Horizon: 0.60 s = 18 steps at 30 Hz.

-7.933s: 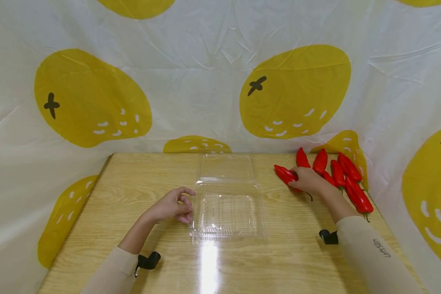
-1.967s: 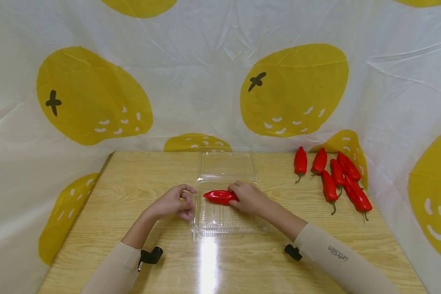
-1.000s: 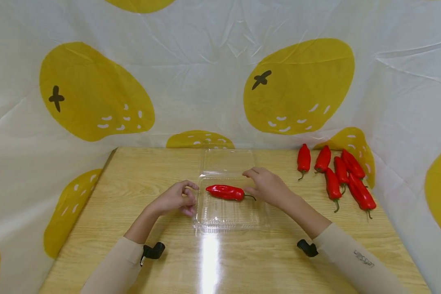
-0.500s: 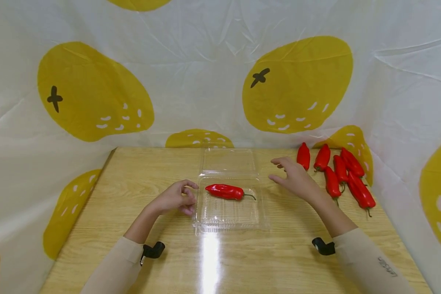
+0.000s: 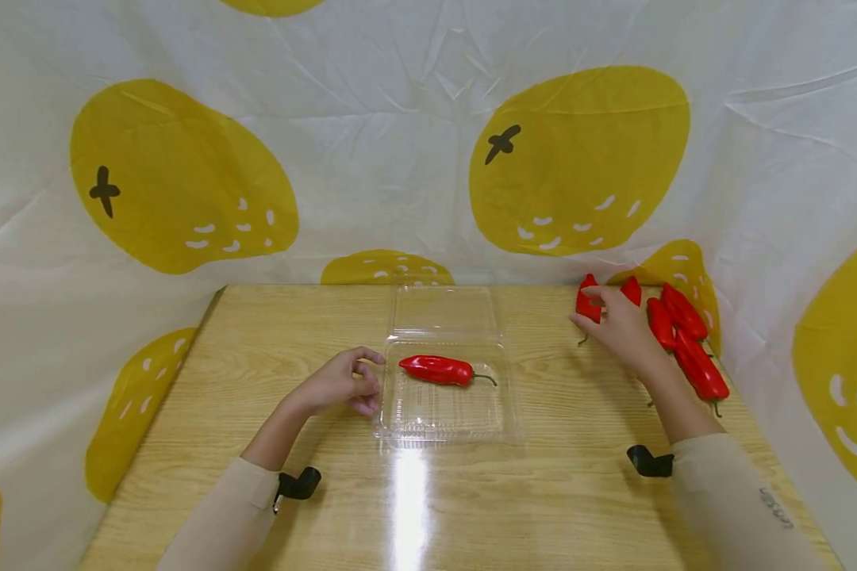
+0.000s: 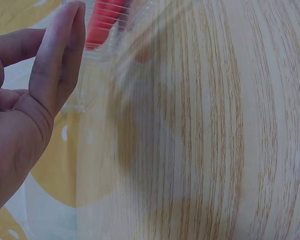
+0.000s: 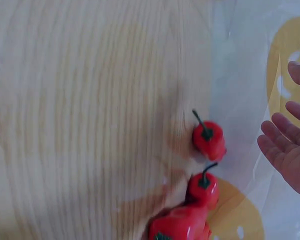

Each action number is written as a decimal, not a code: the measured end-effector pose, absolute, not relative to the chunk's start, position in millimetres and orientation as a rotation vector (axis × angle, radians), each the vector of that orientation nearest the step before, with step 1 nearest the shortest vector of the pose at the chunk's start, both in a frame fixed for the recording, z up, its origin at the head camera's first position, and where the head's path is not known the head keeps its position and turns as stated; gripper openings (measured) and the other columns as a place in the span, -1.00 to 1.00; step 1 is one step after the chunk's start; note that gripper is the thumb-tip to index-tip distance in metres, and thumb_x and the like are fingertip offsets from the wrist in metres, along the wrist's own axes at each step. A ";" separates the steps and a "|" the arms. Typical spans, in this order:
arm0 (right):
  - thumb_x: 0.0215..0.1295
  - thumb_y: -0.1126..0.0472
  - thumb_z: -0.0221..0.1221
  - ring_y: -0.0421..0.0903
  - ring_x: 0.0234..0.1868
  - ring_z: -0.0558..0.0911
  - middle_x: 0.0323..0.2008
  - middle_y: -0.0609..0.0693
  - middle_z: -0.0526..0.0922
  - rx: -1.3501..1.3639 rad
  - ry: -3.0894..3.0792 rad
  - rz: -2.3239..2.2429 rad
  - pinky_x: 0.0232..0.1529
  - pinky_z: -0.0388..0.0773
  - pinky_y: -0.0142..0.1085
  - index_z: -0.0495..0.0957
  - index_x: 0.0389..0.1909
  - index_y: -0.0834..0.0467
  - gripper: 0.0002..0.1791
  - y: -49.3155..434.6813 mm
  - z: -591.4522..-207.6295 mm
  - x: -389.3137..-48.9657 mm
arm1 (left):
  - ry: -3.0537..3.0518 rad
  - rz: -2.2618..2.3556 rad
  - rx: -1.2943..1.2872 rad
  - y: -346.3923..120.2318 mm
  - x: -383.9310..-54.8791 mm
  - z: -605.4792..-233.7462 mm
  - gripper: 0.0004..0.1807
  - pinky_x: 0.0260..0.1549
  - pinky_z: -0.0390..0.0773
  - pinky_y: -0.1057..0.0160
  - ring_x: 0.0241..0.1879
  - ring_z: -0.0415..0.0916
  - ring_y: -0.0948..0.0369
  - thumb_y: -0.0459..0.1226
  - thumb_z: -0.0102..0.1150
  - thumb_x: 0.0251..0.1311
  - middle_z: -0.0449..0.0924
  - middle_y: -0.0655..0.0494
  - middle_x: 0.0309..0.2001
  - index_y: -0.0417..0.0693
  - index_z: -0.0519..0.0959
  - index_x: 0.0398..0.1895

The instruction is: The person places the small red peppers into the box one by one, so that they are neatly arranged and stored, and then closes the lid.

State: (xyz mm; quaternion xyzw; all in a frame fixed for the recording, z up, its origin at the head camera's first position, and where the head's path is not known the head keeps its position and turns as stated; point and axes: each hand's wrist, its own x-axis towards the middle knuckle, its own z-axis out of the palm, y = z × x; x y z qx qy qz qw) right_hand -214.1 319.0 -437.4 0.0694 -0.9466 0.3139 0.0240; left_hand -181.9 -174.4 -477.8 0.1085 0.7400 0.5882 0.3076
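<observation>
A clear plastic clamshell container [image 5: 443,416] lies with its lid folded back. One red pepper [image 5: 437,370] rests inside, its stem pointing right. My left hand [image 5: 339,385] stays at the container's left edge, fingers loosely bent; whether they touch the rim I cannot tell. Over at the back right, my right hand [image 5: 621,325] hovers with thumb and fingers parted above another red pepper [image 5: 589,305], partly covering it. In the right wrist view this hand [image 7: 295,155] looks spread, apart from the nearest pepper [image 7: 210,140].
Several more red peppers [image 5: 698,369] lie grouped at the table's right back corner, some hidden behind my right hand. A cloth with yellow fruit prints [image 5: 578,159] hangs behind and beside the wooden table [image 5: 514,507].
Earlier my right hand carried one pepper from the right into the container and let it go. Since then it has moved back right to the remaining peppers. My left hand has stayed put.
</observation>
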 end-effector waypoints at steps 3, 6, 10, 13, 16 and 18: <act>0.45 -0.03 0.26 0.41 0.22 0.48 0.41 0.41 0.34 0.183 -2.952 0.982 0.22 0.50 0.31 0.25 0.45 0.40 -0.21 326.9 -435.4 -219.6 | 1.961 1.550 0.287 -175.2 -183.0 -479.3 -0.45 -0.35 0.82 0.06 -0.43 0.72 0.06 -0.48 0.16 0.38 0.55 -0.11 -0.25 -0.39 0.25 0.38; 0.47 -0.04 0.24 0.43 0.22 0.48 0.40 0.45 0.34 0.152 -2.992 0.950 0.21 0.51 0.32 0.20 0.48 0.43 -0.17 334.1 -435.8 -228.1 | 1.968 1.544 0.288 -175.3 -183.7 -479.8 -0.45 -0.34 0.83 0.06 -0.42 0.72 0.06 -0.48 0.15 0.39 0.55 -0.11 -0.25 -0.39 0.24 0.39; 0.49 -0.10 0.19 0.47 0.33 0.41 0.44 0.48 0.28 0.113 -3.051 0.922 0.30 0.43 0.36 0.11 0.52 0.44 -0.11 342.7 -439.6 -242.0 | 1.967 1.543 0.288 -175.2 -183.9 -479.7 -0.45 -0.33 0.83 0.06 -0.41 0.72 0.06 -0.48 0.14 0.40 0.55 -0.11 -0.25 -0.40 0.24 0.40; 0.50 -0.15 0.16 0.47 0.40 0.35 0.46 0.47 0.25 0.100 -3.096 0.909 0.37 0.36 0.36 0.09 0.53 0.44 -0.08 347.6 -441.3 -251.6 | 1.962 1.545 0.284 -175.1 -183.8 -479.4 -0.44 -0.32 0.83 0.06 -0.41 0.72 0.06 -0.48 0.14 0.40 0.55 -0.11 -0.25 -0.40 0.24 0.40; 0.50 -0.16 0.14 0.45 0.43 0.32 0.48 0.46 0.24 0.105 -3.131 0.894 0.40 0.32 0.36 0.06 0.56 0.37 -0.08 351.1 -442.2 -261.3 | 1.959 1.546 0.280 -175.0 -184.2 -479.5 -0.44 -0.32 0.83 0.06 -0.41 0.72 0.06 -0.48 0.14 0.40 0.55 -0.11 -0.24 -0.40 0.23 0.40; 0.52 -0.11 0.14 0.46 0.43 0.31 0.49 0.46 0.22 0.123 -3.139 0.894 0.41 0.30 0.37 0.05 0.58 0.33 -0.12 352.1 -442.6 -266.7 | 1.957 1.547 0.274 -175.0 -184.4 -479.9 -0.44 -0.33 0.83 0.06 -0.41 0.71 0.06 -0.49 0.14 0.40 0.55 -0.11 -0.24 -0.39 0.23 0.40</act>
